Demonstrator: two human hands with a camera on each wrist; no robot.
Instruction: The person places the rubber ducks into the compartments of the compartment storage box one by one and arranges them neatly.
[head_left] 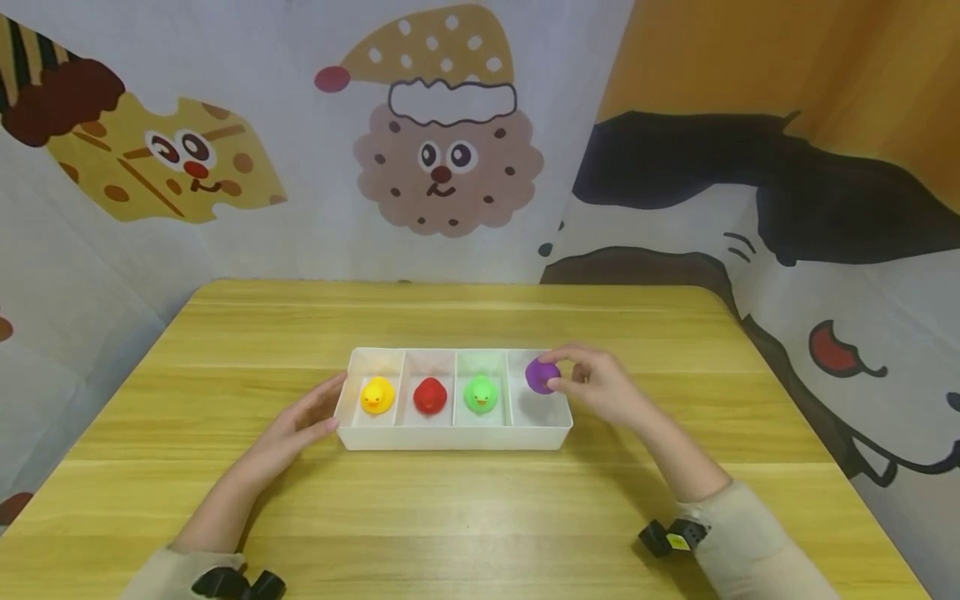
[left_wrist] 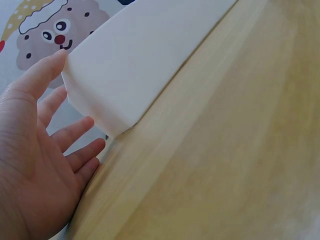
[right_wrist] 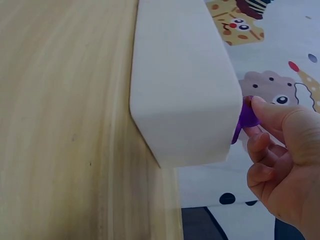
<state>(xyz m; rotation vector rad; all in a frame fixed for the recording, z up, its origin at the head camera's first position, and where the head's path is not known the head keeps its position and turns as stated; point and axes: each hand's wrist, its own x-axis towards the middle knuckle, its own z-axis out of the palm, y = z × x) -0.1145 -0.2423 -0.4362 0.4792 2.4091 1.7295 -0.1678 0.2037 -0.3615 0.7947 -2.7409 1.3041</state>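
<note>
A long white divided tray (head_left: pixel 453 439) lies across the table. A yellow rubber duck (head_left: pixel 377 396), a red one (head_left: pixel 430 397) and a green one (head_left: pixel 481 394) sit in separate compartments from left to right. At the rightmost compartment, my right hand (head_left: pixel 600 385) pinches a purple rubber duck (head_left: pixel 542 377) between thumb and fingers, partly hiding its shape. In the right wrist view the purple duck (right_wrist: pixel 247 117) shows just past the tray's rim. My left hand (head_left: pixel 300 427) touches the tray's left end, its fingers (left_wrist: pixel 75 134) loosely spread beside the end wall.
The tray stands on a wood-grain table (head_left: pixel 465 517). Behind it hangs a white cloth (head_left: pixel 300 242) printed with cartoon figures. Dark devices are strapped to both wrists, one at the right sleeve (head_left: pixel 675 536).
</note>
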